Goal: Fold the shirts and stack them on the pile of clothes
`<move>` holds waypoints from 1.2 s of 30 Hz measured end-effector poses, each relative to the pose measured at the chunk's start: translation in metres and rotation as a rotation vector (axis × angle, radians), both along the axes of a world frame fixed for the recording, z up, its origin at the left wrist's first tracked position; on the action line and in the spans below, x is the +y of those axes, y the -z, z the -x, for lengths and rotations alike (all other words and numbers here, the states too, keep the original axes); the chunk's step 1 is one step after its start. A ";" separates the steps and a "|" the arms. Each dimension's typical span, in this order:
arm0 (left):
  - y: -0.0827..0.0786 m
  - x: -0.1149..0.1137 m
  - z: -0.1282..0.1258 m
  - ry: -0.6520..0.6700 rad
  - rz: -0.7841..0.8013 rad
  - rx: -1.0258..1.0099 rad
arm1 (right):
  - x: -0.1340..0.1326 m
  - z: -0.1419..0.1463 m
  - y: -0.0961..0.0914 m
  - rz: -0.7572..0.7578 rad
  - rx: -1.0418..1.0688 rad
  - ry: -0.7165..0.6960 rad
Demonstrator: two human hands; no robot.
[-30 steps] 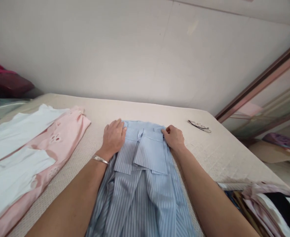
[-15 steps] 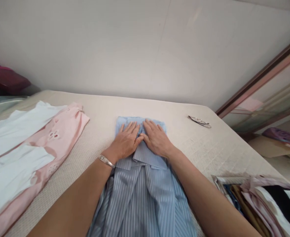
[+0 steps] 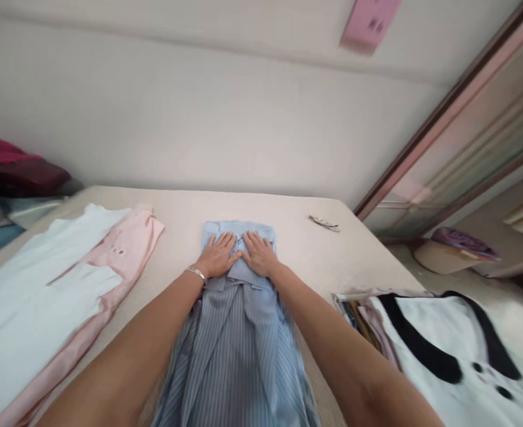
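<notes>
Blue striped clothing [image 3: 239,356] lies on a pale bed [image 3: 185,207], running from the middle of the view down to 6 o'clock, its far end folded into a flat, squared edge just past the fingertips. The left hand [image 3: 218,255] and the right hand [image 3: 260,255] press palm-down on that folded end, fingers a little apart and aimed at 12 o'clock, thumbs meeting or nearly so between them. Neither hand pinches or clutches anything; each is spread flat against the cloth. A small button [image 3: 239,241] shows in the gap between the fingers. A silver bracelet [image 3: 197,273] circles the left wrist. Taking the hands as the centre of the dial, white clothing [image 3: 34,308] lies over pink clothing [image 3: 130,255] toward 8 and 9 o'clock, well apart from the stripes. A pair of glasses [image 3: 324,223] rests on the bed between 2 and 3 o'clock. Toward 4 o'clock sits a pile of clothes [image 3: 368,323], topped by a white shirt [image 3: 426,350] with black bands. A pink sign [image 3: 370,24] hangs on the wall [image 3: 199,112] near 1 o'clock. Toward 3 o'clock, beyond the bed, purple cloth [image 3: 461,238] fills what seems, through the blur, to be a tan basket [image 3: 439,260].
</notes>
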State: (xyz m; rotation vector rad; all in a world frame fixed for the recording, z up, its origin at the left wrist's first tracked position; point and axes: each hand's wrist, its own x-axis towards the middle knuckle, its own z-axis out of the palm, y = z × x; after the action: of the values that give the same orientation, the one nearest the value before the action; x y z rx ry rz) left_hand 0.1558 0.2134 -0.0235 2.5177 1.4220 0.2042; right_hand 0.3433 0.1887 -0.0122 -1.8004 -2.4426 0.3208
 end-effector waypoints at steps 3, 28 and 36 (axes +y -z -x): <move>-0.036 -0.034 0.019 -0.065 0.094 -0.073 | -0.072 -0.011 -0.033 0.050 0.041 0.036; -0.042 -0.239 0.130 -0.420 0.696 -0.069 | -0.254 -0.051 -0.049 0.301 -0.095 0.315; -0.047 -0.244 0.121 -0.376 0.725 -0.008 | -0.255 -0.057 -0.047 0.408 -0.056 0.293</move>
State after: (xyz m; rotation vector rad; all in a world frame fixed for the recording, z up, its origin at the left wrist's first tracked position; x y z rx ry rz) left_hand 0.0349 -0.0309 0.0239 1.6648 1.5878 -0.2069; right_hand 0.4003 -0.0664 0.0351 -2.3173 -2.2197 0.7961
